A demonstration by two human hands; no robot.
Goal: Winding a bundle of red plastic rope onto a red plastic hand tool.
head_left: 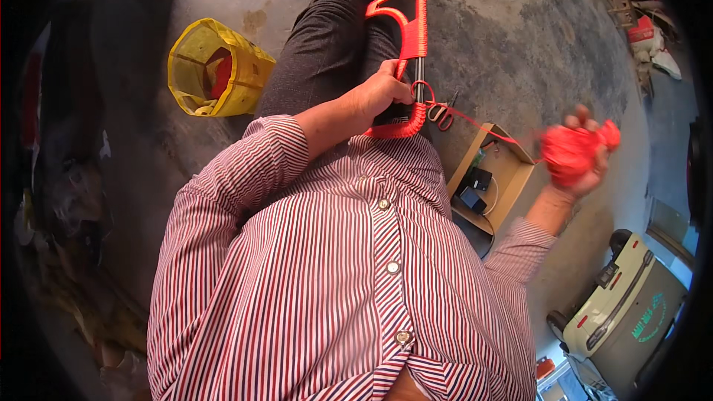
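My left hand [380, 96] grips a metal frame [414, 37] lying over my lap, its fingers closed around one side. Tightly wound red cord covers most of this curved frame, while a short stretch of bare metal rod shows beside my fingers. From there a thin red strand [483, 124] runs taut to the right. It leads to a bundle of red cord [570, 153], which my right hand [593, 171] clasps out to the side, blurred by motion. Scissors [443, 115] with dark reddish handles lie just right of the frame.
An open cardboard box [512, 178] with dark small devices and a cable stands by my right side. To the left is a yellow container [260, 67] with something red inside. A beige vehicle-like object [616, 312] stands at lower right. Bags [650, 41] lie at far right.
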